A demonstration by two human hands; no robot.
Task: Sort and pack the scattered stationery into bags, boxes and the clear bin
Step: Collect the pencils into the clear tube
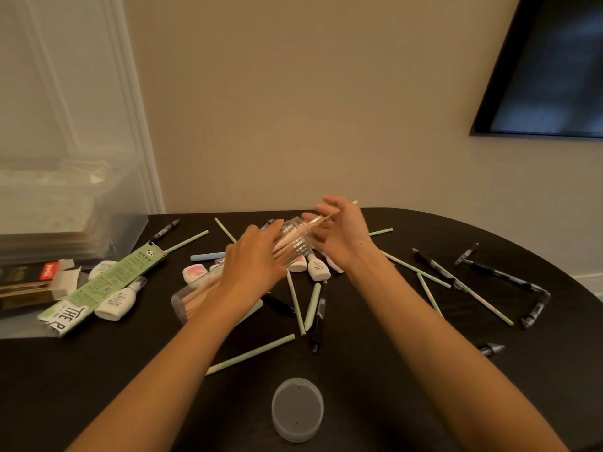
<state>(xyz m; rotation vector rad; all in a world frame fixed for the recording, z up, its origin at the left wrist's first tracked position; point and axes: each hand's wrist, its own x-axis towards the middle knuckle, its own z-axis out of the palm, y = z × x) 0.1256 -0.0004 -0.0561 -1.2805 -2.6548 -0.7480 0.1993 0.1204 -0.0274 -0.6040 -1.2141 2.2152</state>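
Observation:
My left hand (pixel 253 256) grips a clear plastic tube (pixel 295 239) holding several wooden pencils, lifted above the dark table (pixel 424 370). My right hand (pixel 342 233) pinches one wooden pencil (pixel 329 216) whose end sits at the tube's open mouth. The tube's round clear lid (pixel 297 408) lies on the table near me. A second clear tube with pencils (pixel 192 298) lies under my left forearm. Green pencils (pixel 251 353) and black pens (pixel 509 278) are scattered around.
A clear bin (pixel 65 207) stands at the far left. Beside it lie a green pencil box (pixel 104 285), a black and gold box (pixel 26 282), white correction-tape dispensers (pixel 120 300) and erasers (pixel 195 274). A dark screen (pixel 548 76) hangs on the wall.

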